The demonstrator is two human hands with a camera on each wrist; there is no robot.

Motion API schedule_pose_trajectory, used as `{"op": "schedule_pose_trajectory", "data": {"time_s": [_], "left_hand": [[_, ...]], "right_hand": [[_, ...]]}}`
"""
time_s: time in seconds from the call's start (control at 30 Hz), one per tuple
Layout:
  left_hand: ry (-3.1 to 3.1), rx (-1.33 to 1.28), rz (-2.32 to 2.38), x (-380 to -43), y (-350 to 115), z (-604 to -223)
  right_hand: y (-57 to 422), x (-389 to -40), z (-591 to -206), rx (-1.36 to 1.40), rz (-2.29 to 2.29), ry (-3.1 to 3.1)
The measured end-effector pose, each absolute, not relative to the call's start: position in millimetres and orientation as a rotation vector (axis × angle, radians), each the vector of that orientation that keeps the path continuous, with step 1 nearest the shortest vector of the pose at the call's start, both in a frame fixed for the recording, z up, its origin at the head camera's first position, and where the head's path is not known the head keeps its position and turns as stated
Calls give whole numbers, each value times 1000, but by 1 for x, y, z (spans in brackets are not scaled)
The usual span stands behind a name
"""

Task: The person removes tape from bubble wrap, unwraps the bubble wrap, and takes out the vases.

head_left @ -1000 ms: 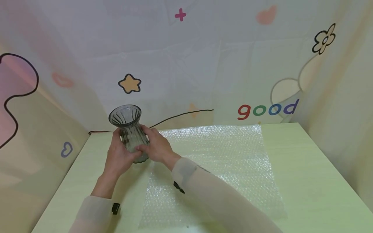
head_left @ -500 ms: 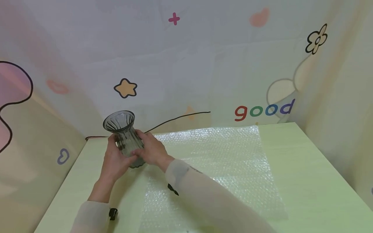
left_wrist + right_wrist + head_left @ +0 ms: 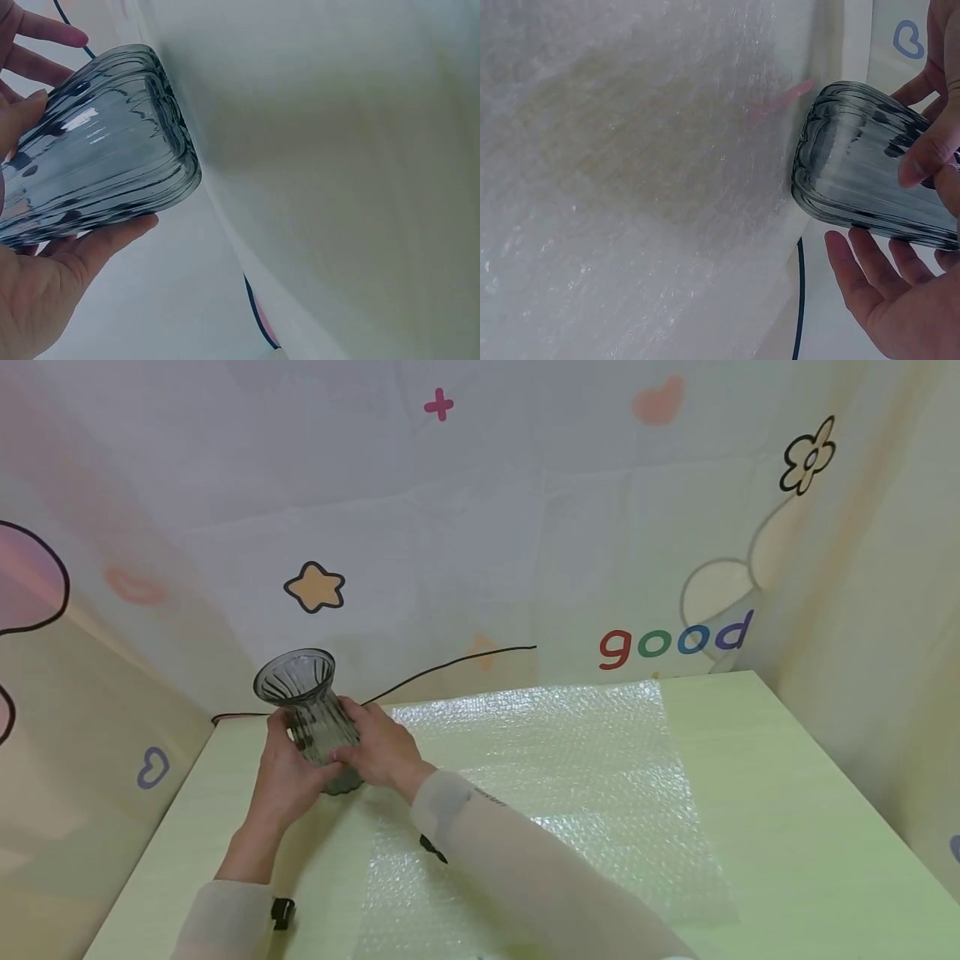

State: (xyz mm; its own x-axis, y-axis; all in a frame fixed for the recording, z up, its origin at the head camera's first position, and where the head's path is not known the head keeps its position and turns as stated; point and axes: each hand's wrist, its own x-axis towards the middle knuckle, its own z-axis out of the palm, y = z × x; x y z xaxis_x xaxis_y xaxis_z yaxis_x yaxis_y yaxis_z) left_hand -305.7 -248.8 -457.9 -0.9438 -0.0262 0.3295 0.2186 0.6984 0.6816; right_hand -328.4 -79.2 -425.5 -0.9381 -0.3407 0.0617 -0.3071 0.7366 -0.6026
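A grey, ribbed glass vase (image 3: 321, 725) with a flared mouth leans over the back left of the table, its mouth toward the backdrop. My left hand (image 3: 288, 783) grips its left side, and my right hand (image 3: 384, 745) holds the right side. Both thumbs lie across the near side of the glass. In the left wrist view, the thick base of the vase (image 3: 112, 139) faces the table, with fingers on two sides of the body. The right wrist view shows the vase (image 3: 851, 161) just past the bubble wrap. Parts of the body are hidden behind the hands.
A clear sheet of bubble wrap (image 3: 570, 752) lies flat across the middle of the pale green table (image 3: 795, 827), right of the vase. My right sleeve passes over it. A printed cloth backdrop (image 3: 480, 552) rises behind the table and along its sides.
The whole head view has shifted a little, so the backdrop prints and table sit further left. Both hands keep their hold on the vase, which has moved only slightly left.
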Motion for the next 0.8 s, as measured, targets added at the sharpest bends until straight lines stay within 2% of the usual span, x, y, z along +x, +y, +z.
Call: {"op": "schedule_pose_trajectory", "data": {"time_s": [0.8], "left_hand": [[-2578, -138, -1111, -307, -250, -458]], "right_hand": [[-86, -328, -426, -580, -890, 2919]]}}
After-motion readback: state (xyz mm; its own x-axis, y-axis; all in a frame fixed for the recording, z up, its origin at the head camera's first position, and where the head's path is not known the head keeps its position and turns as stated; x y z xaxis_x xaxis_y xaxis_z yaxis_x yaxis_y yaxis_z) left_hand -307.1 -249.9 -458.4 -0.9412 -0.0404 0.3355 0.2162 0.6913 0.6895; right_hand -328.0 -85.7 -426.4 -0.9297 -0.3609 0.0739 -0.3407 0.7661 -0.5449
